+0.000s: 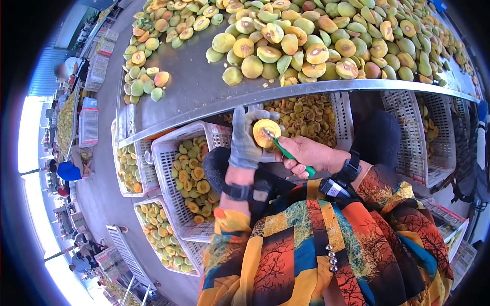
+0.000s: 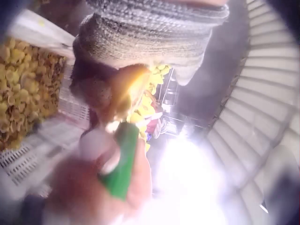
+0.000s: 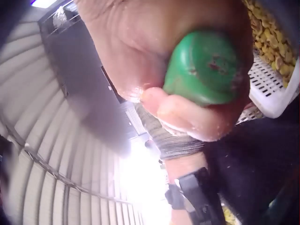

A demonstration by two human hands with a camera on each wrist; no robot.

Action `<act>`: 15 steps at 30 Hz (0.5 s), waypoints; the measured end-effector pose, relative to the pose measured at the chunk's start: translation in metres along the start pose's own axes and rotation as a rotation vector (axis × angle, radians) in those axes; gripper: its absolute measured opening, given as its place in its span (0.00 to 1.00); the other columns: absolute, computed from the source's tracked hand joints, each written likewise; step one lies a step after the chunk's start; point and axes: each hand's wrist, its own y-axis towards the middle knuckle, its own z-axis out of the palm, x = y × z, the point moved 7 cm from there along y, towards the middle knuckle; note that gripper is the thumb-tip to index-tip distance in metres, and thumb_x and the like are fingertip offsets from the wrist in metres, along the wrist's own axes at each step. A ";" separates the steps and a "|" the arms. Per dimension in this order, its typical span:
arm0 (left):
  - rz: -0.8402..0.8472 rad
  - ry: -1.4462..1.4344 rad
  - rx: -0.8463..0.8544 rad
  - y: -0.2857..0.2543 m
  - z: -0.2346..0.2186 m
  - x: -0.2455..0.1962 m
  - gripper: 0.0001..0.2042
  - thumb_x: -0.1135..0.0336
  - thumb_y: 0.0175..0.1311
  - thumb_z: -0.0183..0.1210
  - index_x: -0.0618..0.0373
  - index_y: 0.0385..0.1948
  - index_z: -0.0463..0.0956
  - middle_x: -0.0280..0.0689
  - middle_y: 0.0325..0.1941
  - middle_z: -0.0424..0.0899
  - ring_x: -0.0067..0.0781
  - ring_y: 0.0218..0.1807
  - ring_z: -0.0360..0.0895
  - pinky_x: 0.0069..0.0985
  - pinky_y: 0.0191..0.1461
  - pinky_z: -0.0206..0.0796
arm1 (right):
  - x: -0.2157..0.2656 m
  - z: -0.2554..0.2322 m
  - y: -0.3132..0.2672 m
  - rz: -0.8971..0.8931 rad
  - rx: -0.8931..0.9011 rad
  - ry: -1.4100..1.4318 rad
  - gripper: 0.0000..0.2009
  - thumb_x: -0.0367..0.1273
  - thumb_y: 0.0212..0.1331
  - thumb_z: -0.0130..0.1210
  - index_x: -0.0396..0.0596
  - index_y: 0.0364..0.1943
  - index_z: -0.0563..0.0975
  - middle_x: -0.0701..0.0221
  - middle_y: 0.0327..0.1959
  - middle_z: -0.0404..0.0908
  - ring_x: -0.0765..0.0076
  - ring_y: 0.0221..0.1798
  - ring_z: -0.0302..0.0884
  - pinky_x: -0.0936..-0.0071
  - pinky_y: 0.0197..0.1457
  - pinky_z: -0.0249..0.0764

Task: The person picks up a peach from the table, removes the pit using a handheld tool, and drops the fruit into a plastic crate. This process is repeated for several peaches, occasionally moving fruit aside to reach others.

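Nearest is the shirt (image 1: 296,245); just past it the R hand (image 1: 310,153), bare, grips the green-handled tool (image 1: 283,151), fingers curled round it. Tool's long axis slants near right to far left: butt at the near-right end, metal tip at the far-left. The fruit half (image 1: 259,138) lies right at that tip, just beyond & left of the R hand, cut face up toward the head cam. Tip is at abt the middle of that face; how deep it sits, can't tell. The L hand (image 1: 244,137), gloved, grasps the half from its left & far side, so the fruit is btwn the hands, w/ the tool coming in from near right. Both hands are close, but L is the one on the fruit; tip vs. centre of the cut face is prob. the relation that counts. L wrist view shows the handle aimed at the fruit too, tho blurry. Left of the L forearm, a crate (image 1: 166,171) of halves; beyond the hands, a 2nd crate (image 1: 343,116) w/ cut pieces, partly under the table (image 1: 194,66). Farthest, on the table, the big fruit pile (image 1: 306,43), mostly centre & right.
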 end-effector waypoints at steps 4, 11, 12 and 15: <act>0.318 -0.089 -0.437 -0.007 -0.027 0.012 0.26 0.41 0.52 0.53 0.60 0.35 0.71 0.41 0.27 0.77 0.35 0.25 0.77 0.26 0.27 0.72 | 0.001 0.009 0.003 -0.038 0.003 0.156 0.22 0.49 0.62 0.34 0.42 0.31 0.66 0.79 0.14 0.57 0.86 0.09 0.51 0.85 0.08 0.54; -0.068 0.094 -0.276 0.001 -0.026 0.004 0.31 0.37 0.55 0.45 0.64 0.21 0.75 0.42 0.19 0.77 0.33 0.19 0.75 0.24 0.26 0.70 | 0.005 0.008 0.002 -0.089 -0.060 -0.364 0.24 0.49 0.62 0.32 0.40 0.31 0.67 0.78 0.14 0.59 0.82 0.10 0.55 0.83 0.09 0.56; -0.125 0.227 -0.186 0.001 -0.019 0.003 0.32 0.36 0.55 0.44 0.63 0.18 0.75 0.42 0.18 0.77 0.32 0.19 0.75 0.24 0.26 0.70 | 0.005 0.010 0.001 -0.067 -0.052 -0.400 0.24 0.49 0.62 0.32 0.40 0.31 0.67 0.78 0.14 0.59 0.83 0.10 0.55 0.83 0.10 0.56; -0.118 0.297 -0.139 -0.001 -0.007 -0.004 0.32 0.37 0.56 0.44 0.63 0.15 0.75 0.41 0.17 0.77 0.31 0.19 0.75 0.22 0.27 0.69 | -0.001 0.014 0.000 -0.007 0.010 -0.305 0.25 0.50 0.62 0.31 0.40 0.31 0.68 0.79 0.13 0.58 0.84 0.09 0.53 0.84 0.10 0.56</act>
